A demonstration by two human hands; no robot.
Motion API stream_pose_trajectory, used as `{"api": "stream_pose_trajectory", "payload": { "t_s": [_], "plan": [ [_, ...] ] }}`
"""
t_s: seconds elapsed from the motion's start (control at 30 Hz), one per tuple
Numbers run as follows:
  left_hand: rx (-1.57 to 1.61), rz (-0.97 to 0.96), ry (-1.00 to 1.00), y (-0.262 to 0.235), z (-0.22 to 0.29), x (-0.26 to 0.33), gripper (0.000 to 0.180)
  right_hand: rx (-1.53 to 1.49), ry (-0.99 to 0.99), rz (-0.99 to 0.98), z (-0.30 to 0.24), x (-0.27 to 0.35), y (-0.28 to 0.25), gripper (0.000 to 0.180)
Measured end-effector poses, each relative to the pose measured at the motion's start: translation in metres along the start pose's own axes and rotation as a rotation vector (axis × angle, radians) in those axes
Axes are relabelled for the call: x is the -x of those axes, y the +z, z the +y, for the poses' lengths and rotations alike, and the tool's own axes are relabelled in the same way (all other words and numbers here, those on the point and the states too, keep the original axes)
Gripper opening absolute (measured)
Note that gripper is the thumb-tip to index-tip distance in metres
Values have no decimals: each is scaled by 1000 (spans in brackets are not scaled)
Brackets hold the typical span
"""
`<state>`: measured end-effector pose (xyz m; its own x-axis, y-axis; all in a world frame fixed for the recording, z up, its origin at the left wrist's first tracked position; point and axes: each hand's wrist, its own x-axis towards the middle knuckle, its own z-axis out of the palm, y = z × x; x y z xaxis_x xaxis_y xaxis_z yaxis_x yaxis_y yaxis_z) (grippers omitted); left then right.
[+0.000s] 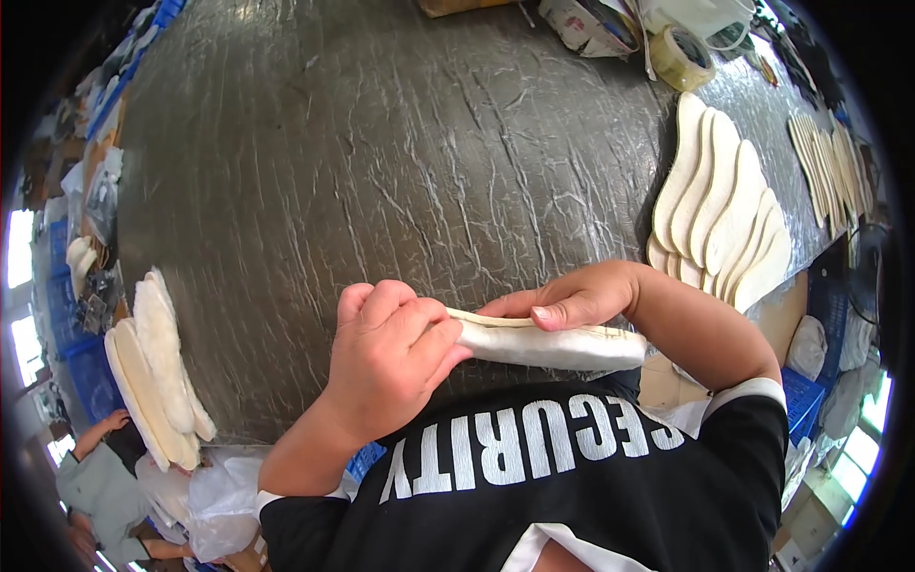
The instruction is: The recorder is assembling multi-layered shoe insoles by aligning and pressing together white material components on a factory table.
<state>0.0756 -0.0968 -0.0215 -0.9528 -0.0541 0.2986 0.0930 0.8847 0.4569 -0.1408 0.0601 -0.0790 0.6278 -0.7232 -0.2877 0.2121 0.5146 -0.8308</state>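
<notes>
Closest to you, your left hand (386, 348) curls tightly round one end of the cream-and-white insole (558, 346), which lies crosswise before your chest at the table's near edge; your right hand (586, 294), wrist bent inward, pinches its upper edge, thumb on your side and fingers mostly hidden behind. You can't tell whether it is one layer or several. Beside your left elbow sits a translucent bag (224, 496), its contents hard to make out. To your left lies a stack of insoles (157, 377) on the table (334, 191); to your right, a fanned pile (715, 200) overlaps itself. Past your right elbow stands a blue crate (805, 398), its inside unclear. Farther off, a tape roll (681, 57) rests near a round container (589, 26) and a white tub (696, 17); you can't make out what either holds. The top border cuts off a cardboard box (467, 5).
</notes>
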Motion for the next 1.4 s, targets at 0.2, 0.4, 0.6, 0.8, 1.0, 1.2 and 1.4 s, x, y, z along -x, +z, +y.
{"api": "stream_pose_trajectory", "payload": {
  "t_s": [0.2,0.4,0.6,0.8,1.0,1.2,1.4],
  "plan": [
    [12,-102,-71,6,7,-3,28,-207,12,49,6,1,13,81],
    [57,-144,29,16,6,0,20,-333,111,122,11,-22,15,55],
    [124,-174,-83,12,11,-4,13,-434,115,206,11,-27,23,42],
    [92,-240,22,15,12,-1,10,-135,191,345,10,-30,31,34],
    [112,-285,111,17,14,4,15,591,156,456,-14,-32,32,24],
    [171,-253,77,12,12,3,15,488,304,596,-20,-33,36,21],
    [164,-171,27,18,8,7,12,381,159,543,-13,-28,45,26]
  ]
}}
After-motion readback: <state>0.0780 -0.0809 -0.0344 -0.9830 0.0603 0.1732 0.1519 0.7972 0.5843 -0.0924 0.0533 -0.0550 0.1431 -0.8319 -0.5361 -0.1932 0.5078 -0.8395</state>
